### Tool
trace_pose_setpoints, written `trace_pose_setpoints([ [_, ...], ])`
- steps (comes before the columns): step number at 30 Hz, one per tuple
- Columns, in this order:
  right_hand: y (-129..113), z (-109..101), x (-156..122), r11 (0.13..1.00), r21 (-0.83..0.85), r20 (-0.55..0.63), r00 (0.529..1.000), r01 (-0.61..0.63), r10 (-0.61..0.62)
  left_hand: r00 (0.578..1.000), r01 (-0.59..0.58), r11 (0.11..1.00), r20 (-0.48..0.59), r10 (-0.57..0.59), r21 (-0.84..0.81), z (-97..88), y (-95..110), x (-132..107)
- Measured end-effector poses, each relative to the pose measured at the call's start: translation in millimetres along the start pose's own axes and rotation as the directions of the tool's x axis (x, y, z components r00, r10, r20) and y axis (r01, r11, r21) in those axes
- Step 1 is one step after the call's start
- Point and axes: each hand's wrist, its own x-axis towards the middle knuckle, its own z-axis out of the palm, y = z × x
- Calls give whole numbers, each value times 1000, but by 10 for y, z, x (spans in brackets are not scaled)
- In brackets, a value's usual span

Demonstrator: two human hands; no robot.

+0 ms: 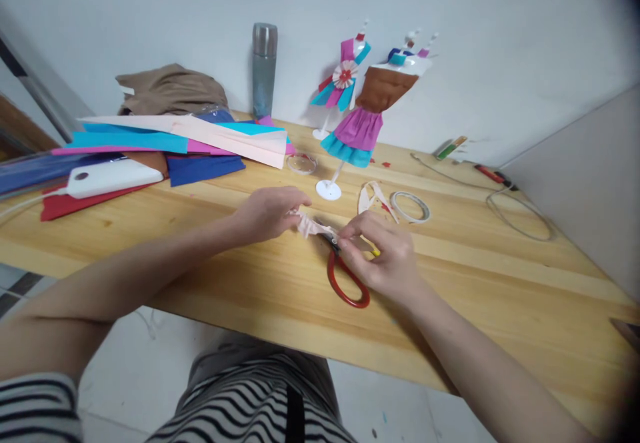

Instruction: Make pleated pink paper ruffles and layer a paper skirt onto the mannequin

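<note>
A pale pink strip of crepe paper [310,227], gathered into ruffles, stretches between my two hands over the wooden table. My left hand [273,213] pinches its left end between thumb and fingers. At the other end, my right hand [385,249] grips the strip with thumb and forefinger. Red-handled scissors [349,283] lie on the table just below the strip, their blades partly hidden behind the paper and my right hand. Beyond the hands stands a small white dress form on a round base [329,190], dressed in a brown top [384,89] and a pink and turquoise skirt [354,137].
Folded crepe paper sheets [135,141] and a white device [115,177] with a cable lie at left. A flask [264,69] stands at the back. Right of centre are a tape roll [410,207] and paper scraps [370,196]; a grey cable [520,226] curls farther right.
</note>
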Motion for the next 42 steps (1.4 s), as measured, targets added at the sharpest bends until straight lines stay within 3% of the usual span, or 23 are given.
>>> trace_pose_setpoints([
  [3, 31, 8, -13, 991, -93, -4, 995, 96, -97, 992, 56, 992, -123, -42, 114, 51, 1, -24],
  [6, 60, 19, -21, 968, -190, 9, 986, 165, -166, 971, 154, 981, -202, -128, 115, 81, -6, -25],
  [9, 59, 31, -18, 932, -295, 11, 976, 212, -218, 944, 254, 967, -219, -247, 4, 76, 9, 0],
  [11, 44, 40, -12, 907, -352, 10, 970, 232, -244, 917, 310, 927, -191, -350, -210, 57, 39, 25],
  [12, 36, 44, -8, 895, -378, 9, 968, 236, -252, 898, 353, 861, -125, -422, -367, 49, 59, 36],
  [13, 28, 49, -5, 884, -403, 7, 967, 238, -256, 867, 411, 731, -13, -497, -545, 44, 78, 46],
  [15, 17, 60, 4, 864, -442, 3, 963, 242, -268, 788, 516, 348, 274, -551, -783, 54, 112, 54],
  [17, 11, 72, 12, 850, -466, 2, 961, 245, -276, 739, 543, 28, 462, -490, -839, 94, 133, 46],
  [21, 7, 96, 21, 831, -496, 2, 958, 250, -287, 719, 497, -319, 589, -369, -807, 211, 170, -8],
  [24, 11, 112, 14, 828, -504, 1, 959, 245, -284, 723, 456, -459, 618, -309, -763, 254, 227, -54],
  [29, 17, 132, -2, 832, -497, 10, 960, 246, -278, 801, 292, -583, 527, -283, -758, 278, 292, -80],
  [33, 10, 139, 4, 836, -495, 1, 962, 237, -273, 807, 233, -608, 500, -315, -759, 336, 292, -62],
  [36, 11, 144, 9, 832, -503, 6, 963, 236, -269, 810, 249, -535, 476, -343, -807, 347, 345, -57],
  [40, 14, 158, 4, 826, -506, 31, 962, 248, -270, 846, 263, -383, 403, -349, -885, 307, 454, -68],
  [42, 12, 169, -1, 821, -511, 45, 962, 253, -269, 835, 267, -343, 394, -383, -900, 304, 470, -75],
])
